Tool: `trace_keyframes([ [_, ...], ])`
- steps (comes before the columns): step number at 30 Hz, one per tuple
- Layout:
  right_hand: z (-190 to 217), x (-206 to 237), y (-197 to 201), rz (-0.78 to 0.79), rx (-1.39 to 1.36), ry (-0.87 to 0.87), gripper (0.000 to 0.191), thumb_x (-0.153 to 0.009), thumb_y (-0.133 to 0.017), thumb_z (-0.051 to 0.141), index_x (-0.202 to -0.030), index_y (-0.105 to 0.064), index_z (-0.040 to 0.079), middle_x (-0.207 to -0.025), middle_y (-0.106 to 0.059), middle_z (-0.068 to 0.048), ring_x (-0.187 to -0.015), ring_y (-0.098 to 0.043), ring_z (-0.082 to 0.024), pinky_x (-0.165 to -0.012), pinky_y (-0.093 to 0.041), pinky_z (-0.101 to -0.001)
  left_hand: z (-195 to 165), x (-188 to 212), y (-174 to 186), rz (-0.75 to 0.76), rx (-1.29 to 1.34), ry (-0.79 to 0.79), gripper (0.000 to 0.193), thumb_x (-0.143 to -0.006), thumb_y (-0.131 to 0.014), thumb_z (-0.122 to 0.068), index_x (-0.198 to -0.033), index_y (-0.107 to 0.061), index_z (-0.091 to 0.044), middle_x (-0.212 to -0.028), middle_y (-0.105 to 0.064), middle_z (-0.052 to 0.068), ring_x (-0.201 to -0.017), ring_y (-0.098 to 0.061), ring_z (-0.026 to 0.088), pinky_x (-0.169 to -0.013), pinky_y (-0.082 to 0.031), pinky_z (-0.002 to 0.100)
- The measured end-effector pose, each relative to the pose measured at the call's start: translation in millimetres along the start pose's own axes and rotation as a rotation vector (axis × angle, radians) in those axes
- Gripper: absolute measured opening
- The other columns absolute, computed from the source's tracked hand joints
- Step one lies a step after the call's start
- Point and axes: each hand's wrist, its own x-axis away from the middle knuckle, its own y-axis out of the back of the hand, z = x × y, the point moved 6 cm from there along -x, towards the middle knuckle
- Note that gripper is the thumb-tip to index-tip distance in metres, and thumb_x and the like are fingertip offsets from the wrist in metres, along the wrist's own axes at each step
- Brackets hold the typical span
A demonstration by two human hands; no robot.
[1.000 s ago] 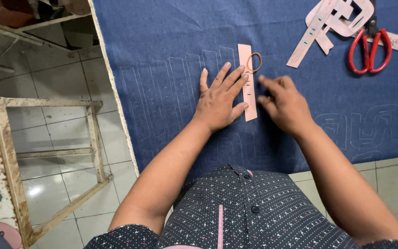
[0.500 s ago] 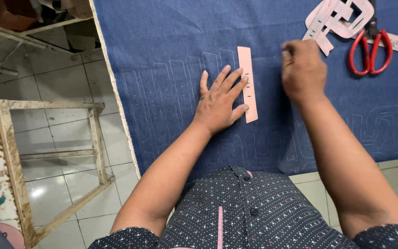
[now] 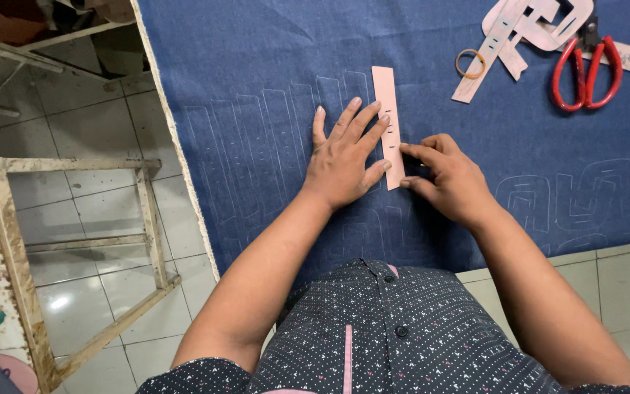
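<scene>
Blue denim (image 3: 257, 73) spread flat – tiled floor (image 3: 89, 146), wooden frame (image 3: 147, 219) alongside.

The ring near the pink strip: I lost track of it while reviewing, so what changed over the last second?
The right hand carried the small ring from beside the pink strip up toward the red scissors, let it go there, then returned to the strip's lower edge. The left hand stayed flat, pressing the strip on the blue fabric.
</scene>
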Motion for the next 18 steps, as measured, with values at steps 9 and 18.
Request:
trace_keyframes([
  [9, 6.6, 2.0, 1.1, -0.026, 0.022, 0.043, 0.055, -0.080, -0.083, 0.022, -0.133, -0.068, 0.018, -0.117, -0.062, -0.008, -0.094, -0.067, -0.024, -0.078, -0.056, -0.0370, 0.1, 0.7, -0.4, 0.015, 0.011, 0.003, 0.071, -0.091, -0.070, -0.048, -0.152, -0.049, -0.019, -0.163, -0.036, 0.001, -0.155, -0.026, 0.024, -0.123, -0.006, 0.068],
  [18, 2.3, 3.4, -2.4, -0.033, 0.044, 0.080, 0.054, -0.081, -0.081, 0.020, -0.134, -0.067, 0.016, -0.118, -0.061, -0.011, -0.096, -0.067, -0.026, -0.082, -0.056, -0.0386, -7.5, -0.8, 11.4, 0.023, 0.022, -0.016, 0.062, -0.087, -0.072, -0.046, -0.145, -0.057, -0.031, -0.162, -0.037, 0.002, -0.154, -0.026, 0.027, -0.122, -0.006, 0.070],
])
